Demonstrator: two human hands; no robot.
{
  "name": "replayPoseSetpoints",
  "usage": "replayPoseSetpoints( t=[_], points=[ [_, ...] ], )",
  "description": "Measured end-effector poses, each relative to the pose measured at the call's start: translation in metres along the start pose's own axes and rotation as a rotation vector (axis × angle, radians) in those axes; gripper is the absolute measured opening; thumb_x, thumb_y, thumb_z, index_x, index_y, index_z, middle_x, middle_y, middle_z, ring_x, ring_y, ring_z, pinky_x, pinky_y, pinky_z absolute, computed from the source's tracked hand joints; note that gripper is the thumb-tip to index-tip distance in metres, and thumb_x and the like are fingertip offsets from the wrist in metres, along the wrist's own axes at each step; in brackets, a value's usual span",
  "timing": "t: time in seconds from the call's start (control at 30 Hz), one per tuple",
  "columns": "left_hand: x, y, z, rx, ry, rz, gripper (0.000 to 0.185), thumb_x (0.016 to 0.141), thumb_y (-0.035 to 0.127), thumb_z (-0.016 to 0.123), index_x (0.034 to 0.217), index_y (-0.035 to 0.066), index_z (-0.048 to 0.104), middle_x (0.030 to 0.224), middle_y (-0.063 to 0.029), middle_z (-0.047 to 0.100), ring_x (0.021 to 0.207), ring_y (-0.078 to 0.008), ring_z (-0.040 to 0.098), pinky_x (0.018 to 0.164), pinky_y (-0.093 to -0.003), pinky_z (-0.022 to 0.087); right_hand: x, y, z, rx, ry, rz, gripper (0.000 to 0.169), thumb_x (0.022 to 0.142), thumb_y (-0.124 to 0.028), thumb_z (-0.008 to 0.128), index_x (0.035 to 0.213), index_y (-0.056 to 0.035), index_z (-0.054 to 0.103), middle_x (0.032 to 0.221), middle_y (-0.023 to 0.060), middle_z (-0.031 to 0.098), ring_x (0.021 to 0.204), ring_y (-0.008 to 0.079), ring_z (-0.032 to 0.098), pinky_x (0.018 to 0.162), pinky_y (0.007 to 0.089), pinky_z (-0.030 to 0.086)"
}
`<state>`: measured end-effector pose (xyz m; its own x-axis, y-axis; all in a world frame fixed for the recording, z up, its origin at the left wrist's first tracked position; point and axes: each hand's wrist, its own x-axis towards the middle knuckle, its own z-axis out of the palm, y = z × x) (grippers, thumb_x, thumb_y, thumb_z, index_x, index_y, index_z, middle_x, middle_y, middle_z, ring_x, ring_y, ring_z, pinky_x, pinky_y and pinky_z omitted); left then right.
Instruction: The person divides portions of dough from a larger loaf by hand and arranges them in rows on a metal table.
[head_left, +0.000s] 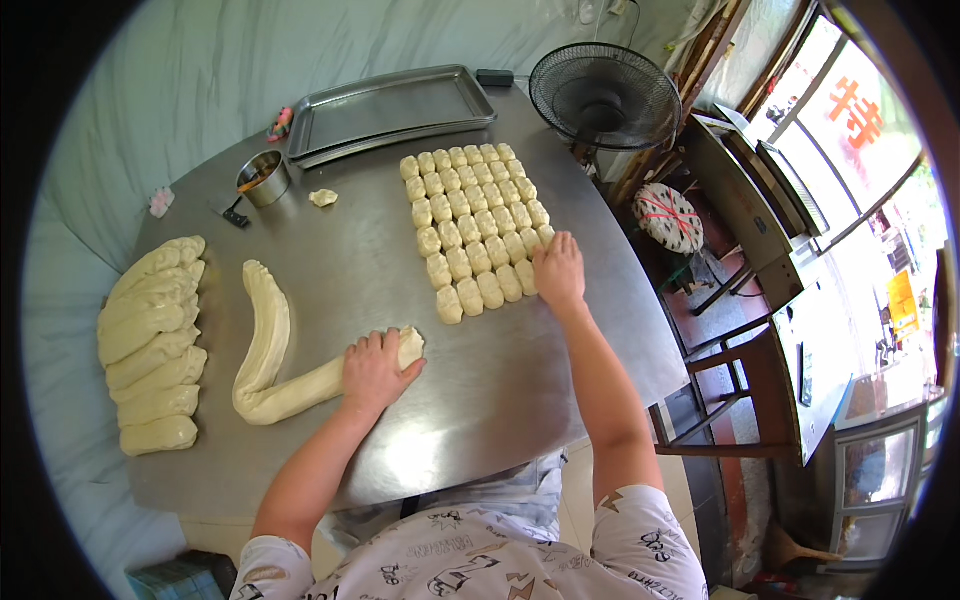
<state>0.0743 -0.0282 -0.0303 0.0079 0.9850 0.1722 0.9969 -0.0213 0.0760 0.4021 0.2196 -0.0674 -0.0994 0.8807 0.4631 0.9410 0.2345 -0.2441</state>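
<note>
A long rope of pale dough (281, 397) lies bent in a V on the steel table. My left hand (376, 371) wraps over its right end, and a torn tip of dough sticks out past the fingers. Farther right, small cut dough pieces (480, 225) sit side by side in several tight rows. My right hand (561, 274) rests palm down against the right end of the two nearest rows, touching the pieces there. Whether a piece is under its palm is hidden. Several thick oiled dough rolls (154, 337) are stacked side by side at the left.
Metal baking trays (390, 112) lie along the back of the steel table (352, 247). A steel pot (264, 180), a black-handled knife (234, 216) and a dough scrap (323, 198) are at back left. A fan (604, 97) stands beyond the back right corner; a stool (669, 217) stands to the right.
</note>
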Motion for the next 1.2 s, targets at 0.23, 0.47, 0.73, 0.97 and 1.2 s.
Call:
replayPoseSetpoints(
  t=[0.23, 0.47, 0.73, 0.97, 1.2],
  points=[
    [0.001, -0.008, 0.003, -0.023, 0.033, 0.007, 0.065, 0.085, 0.059, 0.084, 0.123, 0.009, 0.067, 0.101, -0.0125, 0.068, 0.093, -0.0328, 0.069, 0.082, -0.0482, 0.055, -0.001, -0.029, 0.002, -0.074, -0.245, 0.154, 0.087, 0.114, -0.056, 0.044, 0.168, 0.0124, 0.032, 0.176, 0.0336, 0.030, 0.168, 0.0459, 0.022, 0.136, 0.0584, 0.019],
    [0.001, -0.013, 0.003, -0.041, 0.041, 0.039, 0.064, 0.082, 0.060, 0.085, 0.118, 0.010, 0.067, 0.096, -0.0092, 0.065, 0.086, -0.0290, 0.069, 0.074, -0.0445, 0.055, -0.014, -0.070, -0.005, -0.195, -0.171, 0.087, 0.086, 0.111, -0.055, 0.054, 0.169, 0.0053, 0.036, 0.175, 0.0343, 0.032, 0.167, 0.0469, 0.023, 0.134, 0.0634, 0.020],
    [0.005, -0.014, 0.002, -0.062, 0.080, 0.089, 0.063, 0.081, 0.060, 0.086, 0.114, 0.009, 0.068, 0.095, -0.0106, 0.065, 0.084, -0.0308, 0.069, 0.073, -0.0450, 0.055, -0.095, -0.173, 0.000, -0.076, -0.192, -0.352, 0.077, 0.102, -0.036, 0.069, 0.167, -0.0035, 0.044, 0.175, 0.0158, 0.042, 0.166, 0.0313, 0.034, 0.134, 0.0638, 0.022],
    [0.012, -0.028, 0.005, -0.195, -0.004, 0.064, 0.060, 0.083, 0.056, 0.086, 0.115, 0.007, 0.071, 0.092, -0.0131, 0.068, 0.086, -0.0361, 0.072, 0.075, -0.0482, 0.059, -0.114, -0.207, -0.042, 0.247, -0.154, -0.158, 0.070, 0.107, -0.042, 0.067, 0.160, 0.0010, 0.052, 0.164, 0.0228, 0.052, 0.156, 0.0369, 0.045, 0.125, 0.0559, 0.038],
    [-0.024, -0.006, -0.015, -0.481, 0.161, 0.119, 0.065, 0.084, 0.049, 0.087, 0.133, 0.010, 0.070, 0.109, -0.0128, 0.072, 0.096, -0.0356, 0.073, 0.083, -0.0474, 0.060, -0.171, -0.242, -0.076, 0.849, -0.344, 0.350, 0.048, 0.108, -0.043, 0.068, 0.129, 0.0002, 0.074, 0.112, 0.0280, 0.078, 0.109, 0.0464, 0.075, 0.095, 0.0484, 0.058]
  ],
)
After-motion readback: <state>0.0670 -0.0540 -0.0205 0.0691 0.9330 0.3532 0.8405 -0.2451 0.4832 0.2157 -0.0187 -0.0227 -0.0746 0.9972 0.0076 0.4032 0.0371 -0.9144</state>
